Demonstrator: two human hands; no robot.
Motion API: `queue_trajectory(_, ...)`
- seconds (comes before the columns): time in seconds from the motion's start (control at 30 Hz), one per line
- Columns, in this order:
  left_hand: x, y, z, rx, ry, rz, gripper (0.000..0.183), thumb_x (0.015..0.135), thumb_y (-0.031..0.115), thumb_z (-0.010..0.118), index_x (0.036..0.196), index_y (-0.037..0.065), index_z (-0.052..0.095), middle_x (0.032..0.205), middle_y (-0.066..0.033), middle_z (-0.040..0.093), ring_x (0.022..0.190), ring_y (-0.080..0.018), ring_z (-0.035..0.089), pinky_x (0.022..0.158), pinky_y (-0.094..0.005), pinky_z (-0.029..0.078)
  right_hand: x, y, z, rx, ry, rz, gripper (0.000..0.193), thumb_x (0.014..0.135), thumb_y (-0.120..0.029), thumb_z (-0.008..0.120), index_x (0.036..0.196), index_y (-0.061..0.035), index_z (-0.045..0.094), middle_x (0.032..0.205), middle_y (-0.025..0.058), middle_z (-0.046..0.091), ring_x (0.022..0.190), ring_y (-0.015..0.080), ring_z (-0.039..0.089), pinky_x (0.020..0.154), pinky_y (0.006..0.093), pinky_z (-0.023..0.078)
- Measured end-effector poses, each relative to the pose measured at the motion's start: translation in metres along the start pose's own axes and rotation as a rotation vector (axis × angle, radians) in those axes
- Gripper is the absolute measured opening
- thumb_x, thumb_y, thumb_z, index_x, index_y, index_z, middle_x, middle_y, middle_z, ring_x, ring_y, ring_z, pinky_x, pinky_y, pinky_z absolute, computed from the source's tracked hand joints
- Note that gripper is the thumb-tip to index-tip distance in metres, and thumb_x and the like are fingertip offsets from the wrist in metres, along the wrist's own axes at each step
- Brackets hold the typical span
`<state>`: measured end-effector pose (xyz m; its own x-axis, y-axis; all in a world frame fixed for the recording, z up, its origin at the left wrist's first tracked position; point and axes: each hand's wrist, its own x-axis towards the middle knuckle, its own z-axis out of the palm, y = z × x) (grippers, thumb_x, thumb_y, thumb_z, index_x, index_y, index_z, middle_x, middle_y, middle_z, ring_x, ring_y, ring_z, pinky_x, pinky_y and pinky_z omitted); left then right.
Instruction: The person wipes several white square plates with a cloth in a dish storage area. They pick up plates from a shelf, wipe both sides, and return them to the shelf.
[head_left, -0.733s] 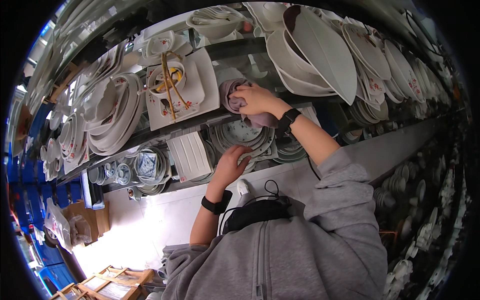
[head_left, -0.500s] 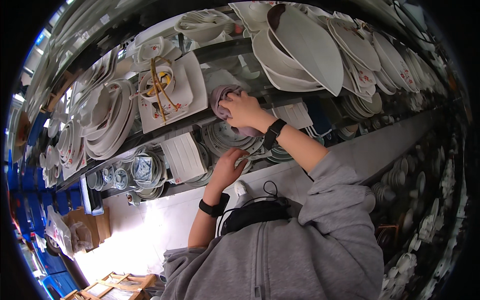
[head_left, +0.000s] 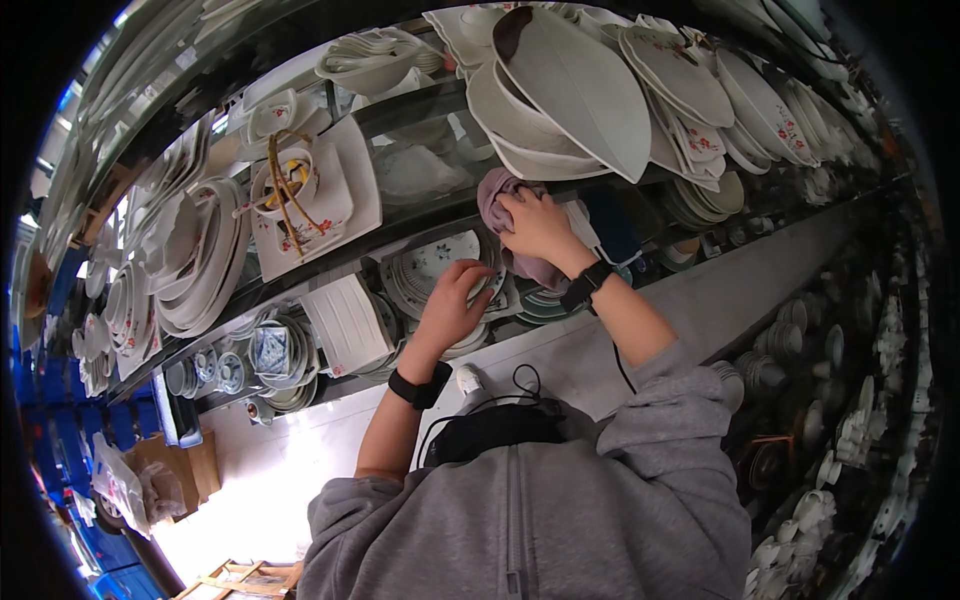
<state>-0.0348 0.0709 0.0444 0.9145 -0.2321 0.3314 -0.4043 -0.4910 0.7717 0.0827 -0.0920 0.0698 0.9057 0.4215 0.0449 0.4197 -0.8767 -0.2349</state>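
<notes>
My right hand [head_left: 541, 230] is closed on a bunched mauve cloth [head_left: 497, 199], pressed against the front edge of the glass shelf [head_left: 420, 205], just below a large white leaf-shaped plate [head_left: 575, 95]. A fold of the cloth hangs down under the palm. My left hand [head_left: 455, 305] hovers over a stack of round flower-patterned plates [head_left: 425, 262] on the lower shelf. Its fingers are loosely bent with the thumb apart, and nothing shows in them.
Left of the wiped stretch of shelf, a square white plate [head_left: 365, 190] carries a bowl with a looped handle [head_left: 285, 185]. Oval plates [head_left: 225, 250] lean further left. Below are a ridged white rectangular dish [head_left: 345, 325] and blue-patterned crockery [head_left: 270, 350]. Wooden crates [head_left: 240, 578] lie lower left.
My right hand has slid the cloth rightward along the shelf edge, toward the leaf-shaped plate. My left hand has risen slightly, and the whole view has shifted a little.
</notes>
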Motion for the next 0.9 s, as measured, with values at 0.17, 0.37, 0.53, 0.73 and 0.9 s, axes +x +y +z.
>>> queue_trajectory(0.17, 0.009, 0.003, 0.008, -0.019, -0.059, 0.045, 0.025, 0.075, 0.008, 0.063, 0.1, 0.004, 0.057, 0.103, -0.0133, 0.053, 0.097, -0.0328, 0.053, 0.083, -0.0373, 0.044, 0.0, 0.001, -0.002, -0.01, -0.026, 0.034, 0.044, 0.067, -0.028, 0.063, 0.109, -0.0182, 0.056, 0.11, 0.0135, 0.053, 0.098, 0.0408, 0.052, 0.077, 0.0476, 0.048)
queue_trajectory(0.37, -0.013, -0.017, -0.005, 0.003, -0.026, -0.045, 0.023, 0.076, 0.009, 0.062, 0.098, 0.004, 0.057, 0.103, -0.014, 0.053, 0.098, -0.033, 0.052, 0.083, -0.0377, 0.043, 0.037, -0.042, 0.01, 0.079, -0.066, -0.232, 0.046, 0.065, -0.028, 0.063, 0.11, -0.0175, 0.058, 0.112, 0.0124, 0.054, 0.103, 0.0409, 0.048, 0.083, 0.0467, 0.046)
queue_trajectory(0.53, -0.036, -0.02, -0.028, 0.036, 0.042, -0.133, 0.023, 0.076, 0.008, 0.062, 0.099, 0.004, 0.058, 0.104, -0.014, 0.053, 0.099, -0.0336, 0.052, 0.084, -0.0377, 0.043, 0.089, -0.087, 0.021, 0.032, -0.151, -0.346, 0.053, 0.066, -0.031, 0.061, 0.118, -0.022, 0.056, 0.122, 0.0062, 0.051, 0.107, 0.0367, 0.048, 0.085, 0.0453, 0.045)
queue_trajectory(0.73, -0.075, -0.037, -0.042, 0.054, 0.14, -0.238, 0.024, 0.076, 0.006, 0.063, 0.1, 0.004, 0.058, 0.104, -0.0133, 0.054, 0.099, -0.0319, 0.053, 0.082, -0.036, 0.045, 0.096, -0.085, 0.05, 0.053, -0.135, -0.426, 0.049, 0.067, -0.032, 0.06, 0.115, -0.0207, 0.057, 0.117, 0.0056, 0.053, 0.104, 0.0374, 0.049, 0.084, 0.0446, 0.046)
queue_trajectory(0.9, -0.091, -0.044, -0.049, 0.047, 0.179, -0.248, 0.023, 0.077, 0.007, 0.063, 0.099, 0.004, 0.058, 0.101, -0.0134, 0.055, 0.094, -0.032, 0.055, 0.077, -0.036, 0.046, 0.05, -0.113, 0.03, 0.054, -0.134, -0.316, 0.048, 0.065, -0.03, 0.063, 0.111, -0.016, 0.057, 0.111, 0.0118, 0.053, 0.099, 0.0409, 0.05, 0.081, 0.0453, 0.047)
